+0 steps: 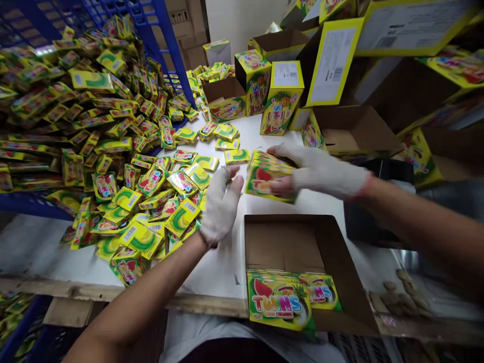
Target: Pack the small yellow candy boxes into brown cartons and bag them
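Note:
My right hand [313,170], in a white glove with bare fingertips, grips a row of yellow-green "Twins" candy packets [260,174] above the white table. Just left of that row is my left hand [221,204], gloved the same way, fingers slightly apart and nothing visible in them. It is beside a loose heap of the same packets [181,217]. Nearest my body stands an open cardboard box [283,242]. Upright packets [278,302] fill part of its near side, their watermelon and pineapple fronts facing me.
A blue plastic crate [176,55] tips its mass of packets onto the table [227,262] at left. Printed display boxes [282,98] and open cartons [351,131] crowd the back and right. A dark object [378,222] lies under my right forearm. The table has a wooden front edge [207,304].

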### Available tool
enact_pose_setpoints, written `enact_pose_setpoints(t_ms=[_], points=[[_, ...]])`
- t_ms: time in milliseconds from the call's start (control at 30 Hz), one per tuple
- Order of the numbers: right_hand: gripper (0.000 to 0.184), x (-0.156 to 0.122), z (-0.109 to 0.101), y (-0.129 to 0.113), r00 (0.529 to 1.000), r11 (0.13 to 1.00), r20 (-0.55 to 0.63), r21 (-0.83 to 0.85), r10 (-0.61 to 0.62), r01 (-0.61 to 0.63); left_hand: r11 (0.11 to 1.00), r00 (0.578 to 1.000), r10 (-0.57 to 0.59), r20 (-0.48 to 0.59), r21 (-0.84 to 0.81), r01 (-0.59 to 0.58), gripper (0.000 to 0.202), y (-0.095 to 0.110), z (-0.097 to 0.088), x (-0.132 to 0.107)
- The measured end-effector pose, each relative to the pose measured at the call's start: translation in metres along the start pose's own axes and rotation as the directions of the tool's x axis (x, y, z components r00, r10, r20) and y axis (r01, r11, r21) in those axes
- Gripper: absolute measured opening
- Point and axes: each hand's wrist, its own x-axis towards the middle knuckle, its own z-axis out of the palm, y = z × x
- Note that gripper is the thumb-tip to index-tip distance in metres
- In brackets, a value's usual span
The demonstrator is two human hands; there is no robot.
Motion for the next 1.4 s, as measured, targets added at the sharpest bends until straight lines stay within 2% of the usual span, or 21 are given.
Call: enact_pose_setpoints(t_ms=[33, 67, 133, 200, 233, 333, 467, 533, 600, 700, 767, 833, 867, 933, 967, 1067, 1133, 1233, 1300, 1333, 1400], points=[[0.077, -0.019, -0.008, -0.005, 0.998, 0.987, 0.066, 0.156, 0.02, -0.03, 0.98, 0.985, 0.162, 0.062, 0.11, -0.168, 0.015, 0.012, -0.01, -0.024], [0.079, -0.037, -0.013, -0.009, 0.98, 0.953, 0.194, 0.284, 0.05, -0.104, 0.931, 0.936, 0.298, 0.188, 0.161, -0.329, 0.018, 0.022, -0.018, -0.048], [0.076, -0.066, -0.01, -0.009, 0.896, 0.848, 0.437, 0.445, 0.075, -0.288, 0.79, 0.743, 0.461, 0.485, 0.157, -0.593, 0.022, 0.032, -0.027, -0.092], [0.071, -0.08, 0.006, -0.002, 0.798, 0.767, 0.595, 0.47, 0.09, -0.437, 0.66, 0.611, 0.47, 0.638, 0.206, -0.723, 0.023, 0.03, -0.025, -0.126], [0.069, -0.081, 0.017, 0.003, 0.768, 0.749, 0.632, 0.458, 0.105, -0.479, 0.609, 0.586, 0.458, 0.669, 0.245, -0.755, 0.025, 0.025, -0.021, -0.137], [0.062, -0.071, 0.05, 0.017, 0.726, 0.765, 0.67, 0.384, 0.156, -0.518, 0.529, 0.578, 0.477, 0.662, 0.309, -0.79, 0.029, 0.007, -0.013, -0.153], [0.044, -0.054, 0.071, 0.02, 0.667, 0.818, 0.744, 0.354, 0.047, -0.453, 0.501, 0.543, 0.583, 0.604, 0.259, -0.826, 0.021, -0.005, -0.016, -0.155], [0.04, -0.053, 0.072, 0.016, 0.663, 0.873, 0.749, 0.316, 0.012, -0.373, 0.511, 0.553, 0.612, 0.566, 0.25, -0.822, 0.014, -0.005, -0.021, -0.157], [0.038, -0.055, 0.073, 0.012, 0.701, 0.937, 0.712, 0.223, 0.03, -0.267, 0.533, 0.575, 0.615, 0.54, 0.253, -0.807, 0.015, -0.001, -0.026, -0.157], [0.042, -0.058, 0.074, 0.011, 0.757, 0.988, 0.647, 0.032, 0.094, -0.15, 0.589, 0.653, 0.491, 0.577, 0.331, -0.737, 0.029, 0.006, -0.033, -0.149], [0.051, -0.057, 0.075, 0.013, 0.776, 0.991, 0.616, -0.078, 0.137, -0.112, 0.645, 0.682, 0.371, 0.631, 0.353, -0.678, 0.036, 0.009, -0.037, -0.133], [0.055, -0.054, 0.075, 0.014, 0.789, 0.989, 0.599, -0.121, 0.137, -0.08, 0.698, 0.753, 0.281, 0.596, 0.411, -0.586, 0.037, 0.008, -0.043, -0.106], [0.054, -0.052, 0.075, 0.014, 0.791, 0.992, 0.6, -0.107, 0.119, -0.068, 0.698, 0.815, 0.222, 0.535, 0.497, -0.516, 0.034, 0.007, -0.045, -0.09], [0.049, -0.048, 0.074, 0.012, 0.78, 0.997, 0.622, -0.046, 0.072, -0.056, 0.581, 0.943, 0.035, 0.332, 0.761, -0.29, 0.024, 0.002, -0.048, -0.055], [0.046, -0.046, 0.074, 0.011, 0.767, 0.998, 0.639, -0.019, 0.058, -0.059, 0.448, 0.96, -0.089, 0.265, 0.871, -0.199, 0.023, -0.001, -0.048, -0.039], [0.043, -0.045, 0.07, 0.009, 0.732, 0.998, 0.68, 0.0, 0.045, -0.061, 0.097, 0.935, -0.325, 0.143, 0.988, -0.118, 0.041, -0.011, -0.043, -0.006], [0.05, -0.045, 0.063, 0.012, 0.753, 0.998, 0.657, 0.009, 0.037, -0.056, 0.036, 0.923, -0.364, 0.126, 0.992, -0.121, 0.043, -0.017, -0.04, 0.003], [0.063, -0.047, 0.044, 0.019, 0.834, 0.993, 0.551, 0.092, 0.005, -0.067, 0.1, 0.921, -0.368, 0.132, 0.99, -0.102, 0.033, -0.016, -0.048, 0.005], [0.057, -0.05, 0.031, 0.019, 0.877, 0.987, 0.481, 0.143, -0.001, -0.077, 0.2, 0.936, -0.338, 0.094, 0.98, -0.027, 0.025, -0.007, -0.061, 0.004], [0.05, -0.052, 0.026, 0.017, 0.899, 0.986, 0.439, 0.145, 0.01, -0.081, 0.304, 0.945, -0.316, 0.084, 0.953, 0.017, 0.024, 0.0, -0.067, 0.003], [0.04, -0.056, 0.022, 0.007, 0.943, 0.989, 0.329, 0.117, 0.046, -0.09, 0.623, 0.966, -0.238, 0.101, 0.779, 0.072, 0.027, 0.019, -0.074, -0.003]])
